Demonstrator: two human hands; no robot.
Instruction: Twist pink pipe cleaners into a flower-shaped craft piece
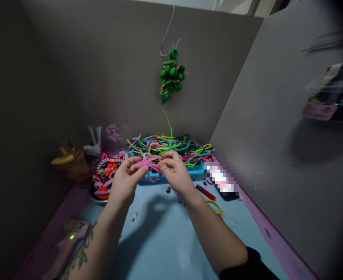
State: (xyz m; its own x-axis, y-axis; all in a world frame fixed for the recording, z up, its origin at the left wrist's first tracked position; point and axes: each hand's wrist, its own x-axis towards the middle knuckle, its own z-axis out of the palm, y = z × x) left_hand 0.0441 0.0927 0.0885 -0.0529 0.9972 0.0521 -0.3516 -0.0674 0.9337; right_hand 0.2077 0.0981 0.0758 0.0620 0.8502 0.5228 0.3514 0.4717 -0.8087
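Pink pipe cleaners, bent into loops and gathered at one end, are held up between my two hands over the desk. My left hand pinches the gathered end with thumb and fingers. On the other side, my right hand grips the loops near their right end, its fingertips closed on them. Just behind my hands stands a blue tray heaped with many-coloured pipe cleaners. The loops partly cover the tray's front.
Left, a metal bowl holds orange and pink fuzzy pieces. A pink glue gun with a green light lies near my left forearm. Right are a red lighter, yellow-handled scissors and a phone. A green pipe-cleaner tree hangs above.
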